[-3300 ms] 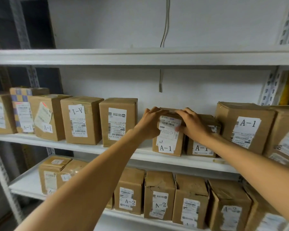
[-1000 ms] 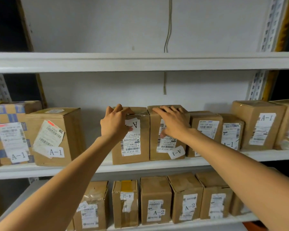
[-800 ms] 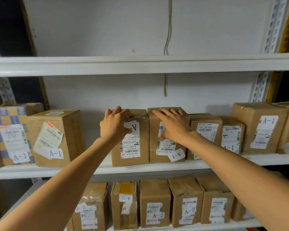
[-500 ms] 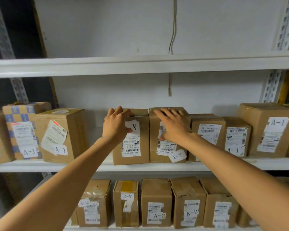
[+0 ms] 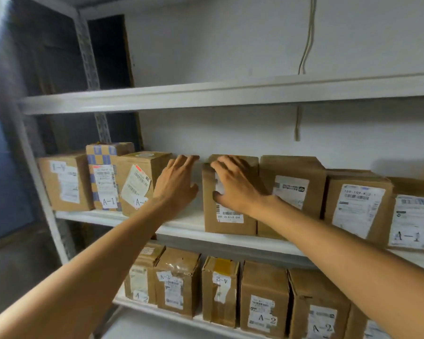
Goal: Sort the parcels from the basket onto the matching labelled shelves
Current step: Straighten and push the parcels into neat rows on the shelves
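Note:
A brown cardboard parcel [image 5: 230,223] stands upright on the middle shelf [image 5: 181,232], among other A-1 parcels. My right hand [image 5: 235,187] lies on its upper front, fingers curled over the top edge and thumb on the white label. My left hand [image 5: 175,184] hovers open with spread fingers in the gap just left of this parcel, holding nothing. A second parcel [image 5: 291,192] stands directly to its right, touching it. The basket is out of view.
Three A-1 parcels [image 5: 137,182] stand at the shelf's left end, more at the right [image 5: 357,209]. A-2 parcels [image 5: 264,302] line the shelf below. The upper shelf [image 5: 206,94] overhangs my hands. A cable [image 5: 306,45] hangs down the back wall.
My left hand came off the parcel into the gap on its left. My right hand shifted from the neighbouring parcel onto this one. My view swung left and lower.

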Demonstrator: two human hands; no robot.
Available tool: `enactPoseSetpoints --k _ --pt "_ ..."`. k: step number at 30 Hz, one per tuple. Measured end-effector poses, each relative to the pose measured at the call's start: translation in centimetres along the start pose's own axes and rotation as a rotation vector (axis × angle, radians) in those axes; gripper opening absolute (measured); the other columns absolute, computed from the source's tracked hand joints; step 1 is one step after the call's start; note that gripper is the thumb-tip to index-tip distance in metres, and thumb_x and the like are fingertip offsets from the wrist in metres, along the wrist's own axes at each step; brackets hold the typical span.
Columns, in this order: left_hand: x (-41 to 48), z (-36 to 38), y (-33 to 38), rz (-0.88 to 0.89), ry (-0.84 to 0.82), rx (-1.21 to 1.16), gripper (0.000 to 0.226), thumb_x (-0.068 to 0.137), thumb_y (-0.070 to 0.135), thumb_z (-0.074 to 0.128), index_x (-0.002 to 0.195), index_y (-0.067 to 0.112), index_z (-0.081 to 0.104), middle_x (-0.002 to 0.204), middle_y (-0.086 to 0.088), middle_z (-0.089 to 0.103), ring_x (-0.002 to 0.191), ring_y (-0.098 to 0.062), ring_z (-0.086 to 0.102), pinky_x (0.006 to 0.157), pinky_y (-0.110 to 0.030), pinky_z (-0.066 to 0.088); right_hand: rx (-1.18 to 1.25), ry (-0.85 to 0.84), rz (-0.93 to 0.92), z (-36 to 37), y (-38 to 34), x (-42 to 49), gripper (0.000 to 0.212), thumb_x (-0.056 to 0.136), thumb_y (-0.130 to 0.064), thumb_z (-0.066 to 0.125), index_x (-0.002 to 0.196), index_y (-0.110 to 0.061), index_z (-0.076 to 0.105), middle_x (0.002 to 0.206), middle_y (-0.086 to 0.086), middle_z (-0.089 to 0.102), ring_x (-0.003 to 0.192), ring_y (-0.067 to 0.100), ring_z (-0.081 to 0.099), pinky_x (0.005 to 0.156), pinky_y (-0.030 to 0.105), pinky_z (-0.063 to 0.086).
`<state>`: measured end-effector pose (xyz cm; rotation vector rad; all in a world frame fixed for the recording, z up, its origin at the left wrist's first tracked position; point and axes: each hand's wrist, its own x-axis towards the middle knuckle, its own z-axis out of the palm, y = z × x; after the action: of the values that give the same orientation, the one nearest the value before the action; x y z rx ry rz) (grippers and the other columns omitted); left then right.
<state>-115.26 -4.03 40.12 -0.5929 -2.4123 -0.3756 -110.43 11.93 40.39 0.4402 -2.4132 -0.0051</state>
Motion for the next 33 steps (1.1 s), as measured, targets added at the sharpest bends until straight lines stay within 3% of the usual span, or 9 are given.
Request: enactPoseSetpoints --k 5,12,17,28,33 --pt "-3.4 -2.2 -6.9 -0.096 -0.051 0.165 0.065 0.085 0.019 0.066 0.142 0.017 0.037 0.14 -0.007 0.043 0.125 -0.029 0.041 0.098 -0.039 0.042 0.039 -0.059 -0.119 2.4 -5.7 2.3 0.059 0.084 -0.032 0.066 0.135 -0.013 0.043 0.133 0.007 0.047 0.121 0.024 0.044 0.102 0.036 0.039" --pt "-3.9 -3.6 -15.1 -0.21 -0.008 0.153 0.063 0.082 0.014 0.069 0.136 0.008 0.038 0.134 -0.011 0.05 0.119 -0.025 0.051 0.093 -0.034 0.047 0.032 -0.107 -0.065 4.1 -9.3 7.5 0.059 0.084 -0.033 0.065 0.136 -0.015 0.042 0.132 0.004 0.049 0.12 0.022 0.045 0.099 0.036 0.039" --pt "-1.8 -4.2 -21.1 -0.18 -0.078 0.185 0.065 0.082 0.017 0.069 0.137 0.008 0.037 0.133 -0.011 0.048 0.118 -0.027 0.049 0.094 -0.037 0.047 -0.031 -0.142 0.017 5.1 -11.4 11.0 0.061 0.083 -0.035 0.064 0.136 -0.014 0.042 0.135 0.006 0.048 0.122 0.024 0.046 0.098 0.036 0.042" --pt "4.9 -4.0 -30.7 0.03 -0.045 0.194 0.087 0.075 0.021 0.079 0.145 0.006 0.029 0.142 -0.015 0.035 0.127 -0.03 0.039 0.101 -0.036 0.043 -0.097 -0.113 0.097 9.4 -15.4 17.9 0.072 0.081 -0.039 0.072 0.138 -0.013 0.038 0.136 0.007 0.044 0.122 0.024 0.045 0.097 0.034 0.043" --pt "7.7 -3.3 -32.1 0.129 -0.092 0.209 0.092 0.08 0.027 0.075 0.151 0.012 0.019 0.154 -0.012 0.026 0.142 -0.029 0.024 0.115 -0.041 0.024 -0.109 -0.17 0.142 11.1 -16.0 19.8 0.087 0.077 -0.047 0.074 0.144 -0.013 0.03 0.142 0.008 0.04 0.128 0.025 0.042 0.101 0.037 0.043"
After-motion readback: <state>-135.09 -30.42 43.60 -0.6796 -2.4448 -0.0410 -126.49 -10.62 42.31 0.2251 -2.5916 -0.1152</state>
